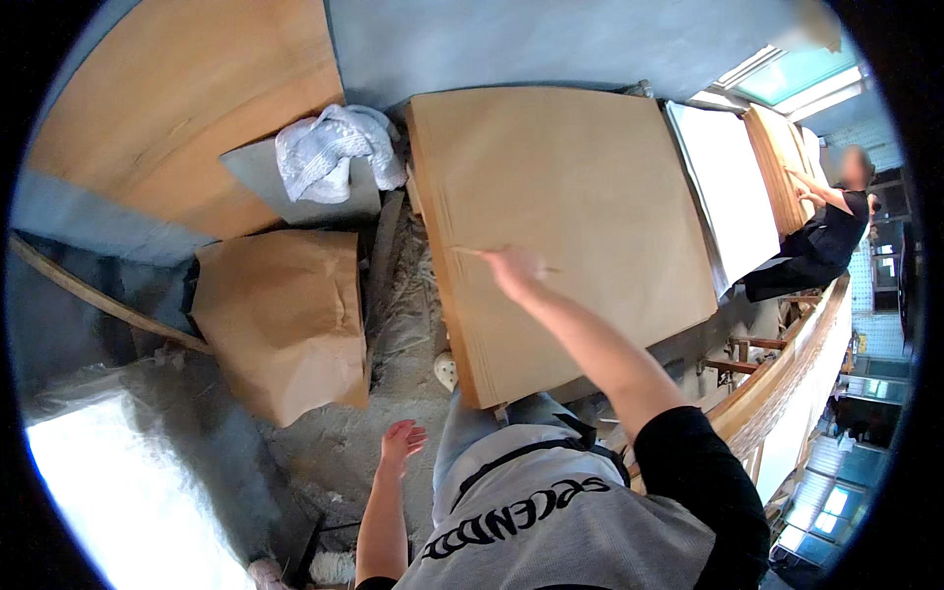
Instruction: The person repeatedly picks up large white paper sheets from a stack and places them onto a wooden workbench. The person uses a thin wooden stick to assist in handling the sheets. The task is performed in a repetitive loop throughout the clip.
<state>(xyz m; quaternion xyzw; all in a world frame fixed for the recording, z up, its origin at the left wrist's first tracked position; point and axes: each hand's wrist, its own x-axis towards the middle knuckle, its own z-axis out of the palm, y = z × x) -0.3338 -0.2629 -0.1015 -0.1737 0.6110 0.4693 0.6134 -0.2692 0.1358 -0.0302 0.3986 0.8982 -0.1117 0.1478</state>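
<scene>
My right hand [516, 270] is closed around a thin, light-brown stick [470, 252], which pokes out on both sides of the fist. Whether it is a pencil or some other tool I cannot make out. The hand is over the left part of a large stack of brown paper sheets [590, 177], close to the layered left edge. From this view I cannot tell if the stick touches the top sheet. My left hand [401, 442] hangs low beside my body, fingers stretched out, with nothing in it.
A white cloth [334, 152] lies left of the stack, near a leaning wooden board [197, 108]. Brown paper [285, 315] covers something at the left. White sheets [723, 187] lie to the right. Beyond them, a person [821, 231] reaches over another stack; long wooden strips [787, 364] lie nearer.
</scene>
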